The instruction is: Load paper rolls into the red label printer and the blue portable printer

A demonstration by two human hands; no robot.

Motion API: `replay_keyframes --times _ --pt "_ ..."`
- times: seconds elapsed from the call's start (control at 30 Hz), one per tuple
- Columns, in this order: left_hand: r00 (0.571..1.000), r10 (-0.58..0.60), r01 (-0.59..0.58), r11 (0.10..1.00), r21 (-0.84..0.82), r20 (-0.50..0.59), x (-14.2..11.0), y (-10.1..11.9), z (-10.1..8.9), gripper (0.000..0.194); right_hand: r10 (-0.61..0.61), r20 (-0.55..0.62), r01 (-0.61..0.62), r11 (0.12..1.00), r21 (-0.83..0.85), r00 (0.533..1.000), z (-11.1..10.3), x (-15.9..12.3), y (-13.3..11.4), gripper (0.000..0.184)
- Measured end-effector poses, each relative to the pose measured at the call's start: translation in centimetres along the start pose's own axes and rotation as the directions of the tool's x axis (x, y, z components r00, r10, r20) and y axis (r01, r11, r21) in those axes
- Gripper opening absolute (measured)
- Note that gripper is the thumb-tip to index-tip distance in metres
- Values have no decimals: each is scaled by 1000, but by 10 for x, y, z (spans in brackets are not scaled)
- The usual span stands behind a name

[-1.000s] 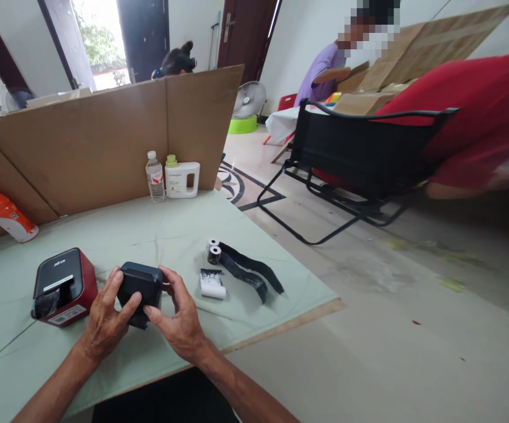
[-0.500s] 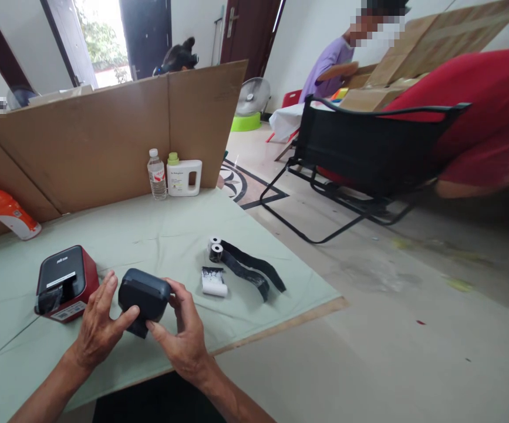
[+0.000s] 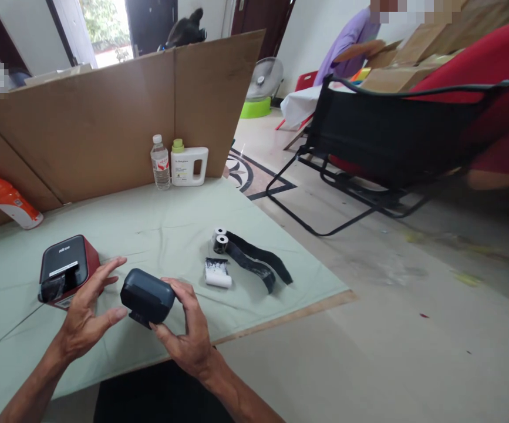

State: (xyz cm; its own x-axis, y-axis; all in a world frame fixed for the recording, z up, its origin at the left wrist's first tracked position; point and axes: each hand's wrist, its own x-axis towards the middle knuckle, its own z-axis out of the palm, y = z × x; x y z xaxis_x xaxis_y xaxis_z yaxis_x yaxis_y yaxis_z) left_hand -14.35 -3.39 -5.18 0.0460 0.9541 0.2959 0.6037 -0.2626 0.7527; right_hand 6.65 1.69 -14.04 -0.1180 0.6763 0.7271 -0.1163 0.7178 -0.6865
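The right hand [image 3: 188, 335] is holding a rounded dark case [image 3: 147, 295] above the near part of the green-covered table [image 3: 179, 205], its fingers curling over the right end and its thumb pressing at the near lower edge. From where I'm standing, the case is lying crosswise between the two hands, its long axis running from the left side toward the right palm and tipping down a little that way. The left hand [image 3: 89, 317] is spreading wide just off the other end, fingers pointing away from the body, holding nothing; its thumb is aiming at the black strip [image 3: 140, 319] hanging under the case, and I can't tell whether the tip is touching. So the right hand is the nearer one. Beyond the left fingers a red-and-black machine [image 3: 68, 264] is sitting, while two small rolls [image 3: 221, 243] are trailing dark ribbon off to the right.
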Motion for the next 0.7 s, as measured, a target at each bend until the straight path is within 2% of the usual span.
replay_keyframes --times 0.07,0.2,0.5,0.7 --pt "997 -39 44 995 -90 64 5 -1 -1 72 -4 5 4 1000 5 1000 1 -1 0 68" --pt "991 -56 70 990 -122 118 12 -7 -1 72 -12 8 12 1000 14 1000 0 -2 2 69" --pt "995 39 -25 989 -149 88 17 -1 2 68 -26 21 25 999 48 999 -2 -2 3 69" --pt "995 60 -47 987 -150 79 15 3 1 63 -16 43 14 998 55 999 -3 -2 2 67"
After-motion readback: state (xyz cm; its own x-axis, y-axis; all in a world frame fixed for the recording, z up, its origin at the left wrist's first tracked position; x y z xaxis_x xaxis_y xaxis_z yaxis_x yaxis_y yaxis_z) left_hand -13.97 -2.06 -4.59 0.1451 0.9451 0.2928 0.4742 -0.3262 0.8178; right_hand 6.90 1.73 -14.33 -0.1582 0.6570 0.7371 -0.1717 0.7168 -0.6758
